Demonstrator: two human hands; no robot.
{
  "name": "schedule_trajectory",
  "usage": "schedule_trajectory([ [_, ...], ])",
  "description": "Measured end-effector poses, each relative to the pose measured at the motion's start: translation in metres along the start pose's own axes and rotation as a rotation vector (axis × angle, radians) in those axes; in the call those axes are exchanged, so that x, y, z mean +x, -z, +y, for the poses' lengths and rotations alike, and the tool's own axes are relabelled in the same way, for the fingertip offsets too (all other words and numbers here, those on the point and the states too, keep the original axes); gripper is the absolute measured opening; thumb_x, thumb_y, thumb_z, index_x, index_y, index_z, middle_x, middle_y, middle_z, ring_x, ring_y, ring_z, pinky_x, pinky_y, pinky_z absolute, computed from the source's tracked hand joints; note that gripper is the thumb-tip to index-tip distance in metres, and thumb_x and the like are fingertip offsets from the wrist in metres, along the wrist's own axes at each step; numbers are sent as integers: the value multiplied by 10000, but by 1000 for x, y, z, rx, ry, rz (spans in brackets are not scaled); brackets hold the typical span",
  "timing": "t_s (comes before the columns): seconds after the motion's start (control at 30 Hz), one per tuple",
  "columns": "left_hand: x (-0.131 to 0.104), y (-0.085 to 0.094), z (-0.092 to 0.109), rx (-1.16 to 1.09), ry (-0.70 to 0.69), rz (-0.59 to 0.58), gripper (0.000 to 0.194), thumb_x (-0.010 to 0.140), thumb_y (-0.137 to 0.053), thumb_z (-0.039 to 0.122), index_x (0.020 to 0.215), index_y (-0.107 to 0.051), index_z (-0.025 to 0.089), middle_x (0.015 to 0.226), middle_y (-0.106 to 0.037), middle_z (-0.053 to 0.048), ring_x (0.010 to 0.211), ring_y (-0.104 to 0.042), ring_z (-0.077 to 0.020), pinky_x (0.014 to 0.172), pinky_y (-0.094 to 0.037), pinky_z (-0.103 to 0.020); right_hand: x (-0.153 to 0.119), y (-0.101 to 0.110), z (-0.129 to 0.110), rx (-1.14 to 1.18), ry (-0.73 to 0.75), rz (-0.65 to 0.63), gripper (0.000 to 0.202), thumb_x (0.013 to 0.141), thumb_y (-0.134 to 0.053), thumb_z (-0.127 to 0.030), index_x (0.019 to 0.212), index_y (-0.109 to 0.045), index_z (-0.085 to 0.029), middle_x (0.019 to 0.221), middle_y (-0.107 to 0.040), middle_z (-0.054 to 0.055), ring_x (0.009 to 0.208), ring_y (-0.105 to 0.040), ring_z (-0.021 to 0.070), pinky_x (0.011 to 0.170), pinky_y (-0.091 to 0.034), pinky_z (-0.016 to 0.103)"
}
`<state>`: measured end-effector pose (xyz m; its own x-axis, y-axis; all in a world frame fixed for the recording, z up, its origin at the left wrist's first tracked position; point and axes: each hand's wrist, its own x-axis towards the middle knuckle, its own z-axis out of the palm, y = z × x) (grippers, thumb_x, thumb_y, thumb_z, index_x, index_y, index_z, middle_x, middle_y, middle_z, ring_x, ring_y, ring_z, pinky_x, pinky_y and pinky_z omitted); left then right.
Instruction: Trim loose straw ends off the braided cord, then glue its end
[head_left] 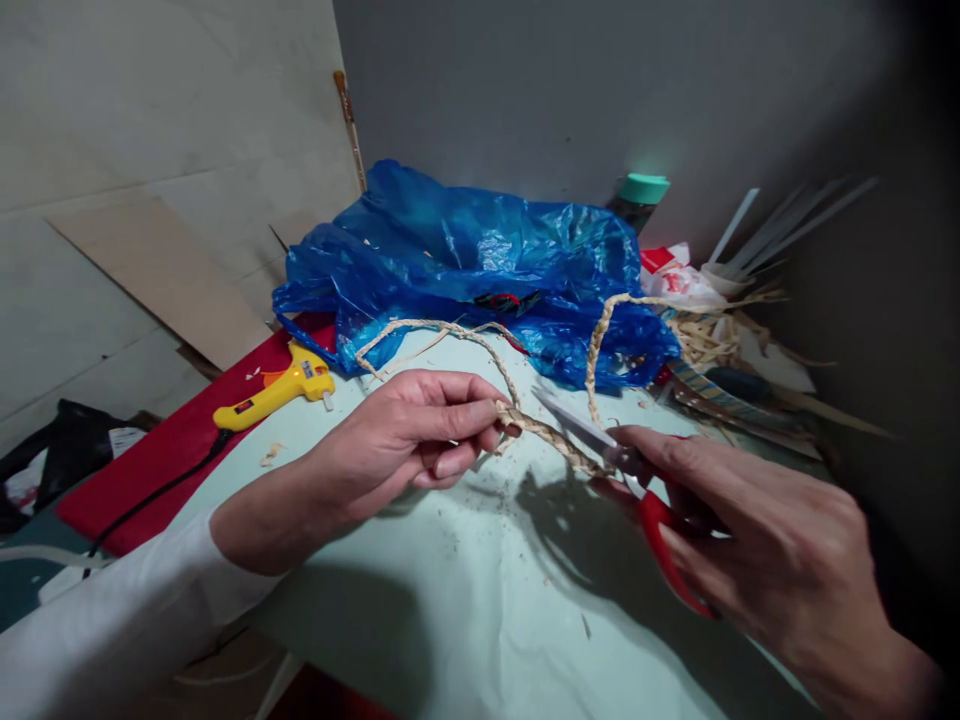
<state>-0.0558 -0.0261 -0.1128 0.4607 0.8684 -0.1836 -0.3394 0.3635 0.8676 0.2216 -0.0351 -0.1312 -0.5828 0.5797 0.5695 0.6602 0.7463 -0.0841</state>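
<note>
The left hand (409,430) holds a braided cord (555,437) in a firm pinch, the right hand (780,540) is wrapped around red-handled scissors (636,487) just beside it, over a pale green sheet (465,600), with a yellow glue gun (277,388) leftward and a blue bag (480,230) beyond

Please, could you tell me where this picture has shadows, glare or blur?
In the head view, a dark shadow lies on the pale green sheet near the right hand; glints streak the blue plastic bag; the white sticks look smeared, and the upper right corner is dark.
</note>
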Motion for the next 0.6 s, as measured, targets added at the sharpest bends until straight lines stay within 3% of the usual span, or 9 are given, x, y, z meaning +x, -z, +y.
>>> schedule_trajectory([
  [0.23,2,-1,2,-16,-13,7,114,906,-632,158,845,-688,80,714,-621,-19,436,-421,1,400,-284,-121,14,7,-4,-177,83,41,324,824,-637,-168,1145,-613,-131,783,-668,65,677,-614,175,628,-461,283],
  [0.47,0,-3,1,33,15,42,157,923,-621,195,860,-702,76,706,-611,-19,433,-421,1,391,-309,-113,10,3,-2,-355,119,43,288,900,-598,-232,1172,-644,-151,759,-686,35,689,-601,167,618,-446,276],
  [0.6,-1,-5,-2,40,35,21,158,922,-615,196,888,-716,78,666,-600,-10,425,-406,2,389,-308,-104,5,1,-4,-343,142,25,370,895,-634,-230,1254,-618,-141,788,-707,34,705,-617,162,620,-452,273],
])
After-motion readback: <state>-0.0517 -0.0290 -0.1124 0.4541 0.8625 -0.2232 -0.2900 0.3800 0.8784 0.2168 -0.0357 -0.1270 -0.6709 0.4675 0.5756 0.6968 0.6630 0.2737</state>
